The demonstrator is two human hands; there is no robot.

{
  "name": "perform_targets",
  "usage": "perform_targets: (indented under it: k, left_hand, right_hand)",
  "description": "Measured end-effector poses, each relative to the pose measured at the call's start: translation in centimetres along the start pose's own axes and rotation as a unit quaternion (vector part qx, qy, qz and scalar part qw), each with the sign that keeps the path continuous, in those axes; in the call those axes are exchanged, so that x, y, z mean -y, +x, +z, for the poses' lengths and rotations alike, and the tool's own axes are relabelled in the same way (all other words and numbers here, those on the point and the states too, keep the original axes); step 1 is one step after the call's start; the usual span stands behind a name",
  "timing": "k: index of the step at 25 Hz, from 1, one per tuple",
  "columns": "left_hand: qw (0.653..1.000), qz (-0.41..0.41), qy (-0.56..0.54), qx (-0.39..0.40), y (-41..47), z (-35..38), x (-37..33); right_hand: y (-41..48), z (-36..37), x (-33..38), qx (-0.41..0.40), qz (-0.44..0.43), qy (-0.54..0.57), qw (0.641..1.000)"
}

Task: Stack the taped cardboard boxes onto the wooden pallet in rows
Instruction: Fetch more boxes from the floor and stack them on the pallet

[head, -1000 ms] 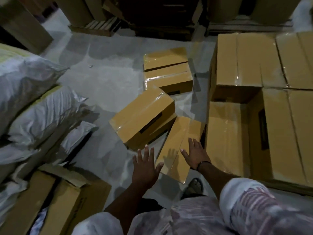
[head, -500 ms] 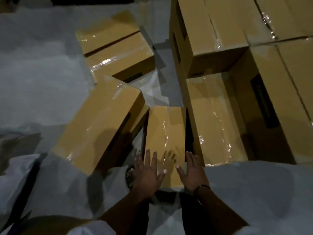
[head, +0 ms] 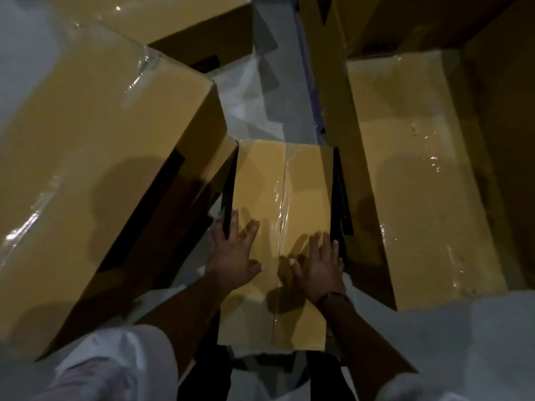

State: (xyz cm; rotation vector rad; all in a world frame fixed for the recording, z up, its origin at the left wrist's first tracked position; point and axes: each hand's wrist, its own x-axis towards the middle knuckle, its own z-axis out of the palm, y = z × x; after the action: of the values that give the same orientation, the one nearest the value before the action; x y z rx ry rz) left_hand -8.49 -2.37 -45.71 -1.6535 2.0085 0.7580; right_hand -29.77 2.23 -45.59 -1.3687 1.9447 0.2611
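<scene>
A narrow taped cardboard box [head: 289, 183] lies on the floor straight below me, with clear tape along its centre seam. My left hand [head: 231, 253] rests flat on its top near the left edge, fingers spread, and the fingertips reach over that edge. On the right half of the top, my right hand [head: 318, 264] also lies flat, its fingers spread toward the right edge. Neither hand is closed around the box. No wooden pallet is in view.
A large taped box [head: 95, 169] lies tilted against the narrow box's left side, with another box [head: 179, 21] behind it. At the right, stacked boxes [head: 425, 169] stand close beside it. Grey floor [head: 260, 96] shows in the gap ahead.
I have bent much closer to the narrow box. Both hands slid forward from its near end onto its top, and they spread toward its two side edges.
</scene>
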Motion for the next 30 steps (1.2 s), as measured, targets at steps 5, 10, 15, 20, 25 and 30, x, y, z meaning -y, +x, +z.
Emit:
perform_targets:
  k: [5, 10, 15, 20, 25, 30]
  left_hand:
    - [0.99, -0.025, -0.134, 0.02, 2.5, 1.9, -0.6]
    - [0.967, -0.07, -0.238, -0.056, 2.4, 2.2, -1.3]
    - [0.967, -0.07, -0.211, -0.122, -2.8, -1.6, -2.1]
    - [0.964, -0.111, -0.192, -0.147, -12.1, -11.3, -4.5]
    - [0.951, -0.14, -0.196, -0.192, -22.2, -21.4, -9.2]
    - [0.939, -0.145, -0.226, -0.215, -28.6, -29.4, -17.3]
  right_hand:
    - [4.1, 1.3, -0.3, -0.04, 0.01, 0.056, 0.998]
    - [3.6, 1.8, -0.3, -0.035, -0.007, 0.006, 0.999]
    - [-1.6, -2.2, 1.1, -0.055, -0.029, -0.008, 0.998]
    - [-11.0, -12.4, 4.1, -0.073, -0.074, -0.008, 0.995]
    - [-19.9, -23.9, 4.7, -0.08, -0.135, 0.0, 0.988]
    - [-26.5, -34.9, 1.8, -0.12, -0.172, -0.037, 0.977]
